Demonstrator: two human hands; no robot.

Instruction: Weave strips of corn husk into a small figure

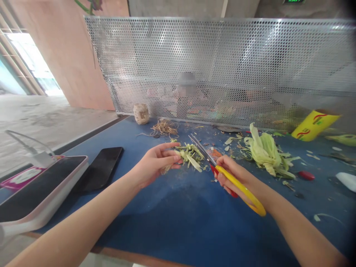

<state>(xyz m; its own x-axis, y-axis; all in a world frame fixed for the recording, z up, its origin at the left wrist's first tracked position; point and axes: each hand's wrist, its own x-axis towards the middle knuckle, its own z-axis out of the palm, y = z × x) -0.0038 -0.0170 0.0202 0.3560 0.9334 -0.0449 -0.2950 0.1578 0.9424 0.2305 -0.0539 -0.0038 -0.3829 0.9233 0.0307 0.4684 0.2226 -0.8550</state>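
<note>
My left hand (pixel 157 161) is closed on a small bundle of pale green husk strips (pixel 190 155) held just above the blue table (pixel 178 218). My right hand (pixel 232 174) grips yellow and red scissors (pixel 222 172); their steel blades point up and left beside the bundle's frayed end. The two hands sit close together at the table's middle.
A pile of green corn husks (pixel 265 150) lies to the right, with scraps around it. A black phone (pixel 100 168) and a pink-edged device (pixel 41 193) sit at left. A twine ball (pixel 141 113) and loose fibres (pixel 164 128) lie by the perforated metal screen (pixel 222 66). A yellow packet (pixel 314 126) is far right.
</note>
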